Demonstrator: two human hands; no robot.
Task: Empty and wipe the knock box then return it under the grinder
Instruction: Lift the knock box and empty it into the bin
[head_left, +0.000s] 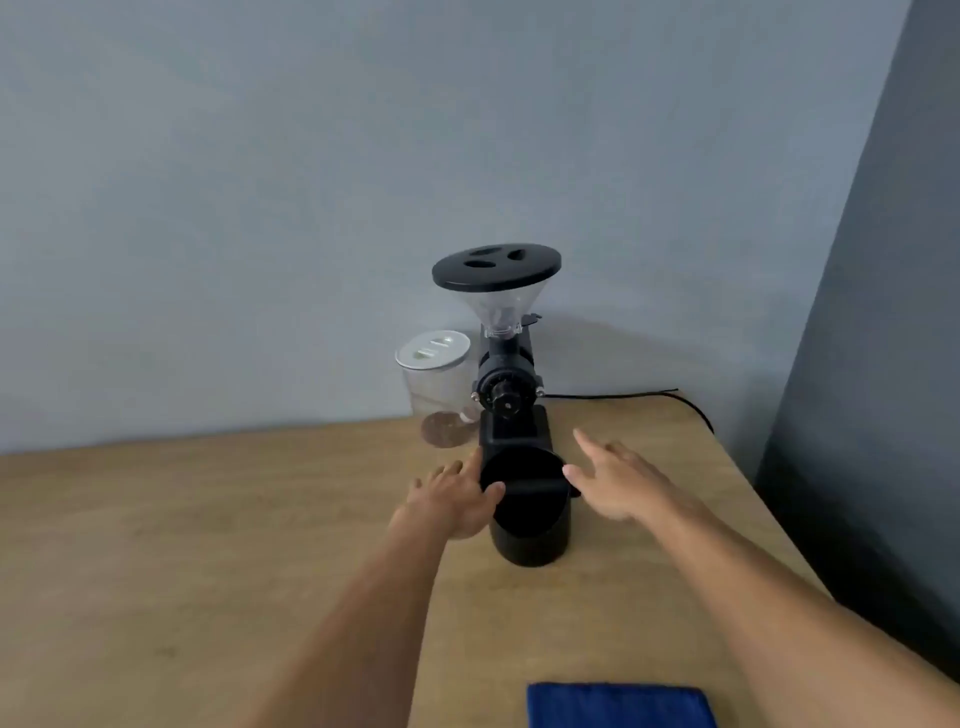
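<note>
Black plastic forms the knock box (527, 512), a round tub with a bar across its open mouth, which is seen standing upright on the wooden table (208, 519) just in front of the grinder (506, 384), at about 12 o'clock from the person. Its rear rim is set against the foot of the grinder's dark body; whether anything lies inside cannot be made out from the dark interior. The left hand (452, 499) is placed at the box's 9 o'clock side, fingers spread and the thumb laid on the rim near the end of the bar, so that contact is made but no firm closed grip is shown. The right hand (618, 480) is held open at the box's 3 o'clock side, fingers extended and slightly blurred, just beside the rim; whether it touches cannot be told. A clear funnel hopper with a black lid (496, 266) is carried on top of the grinder. A clear jar with a white lid (436, 395) is seen at the grinder's 9 o'clock, with brown contents in its bottom. A black cable (649, 395) is run from behind the grinder toward 3 o'clock along the table's edge. A blue cloth (618, 706) is laid flat at 6 o'clock, near the right forearm.
</note>
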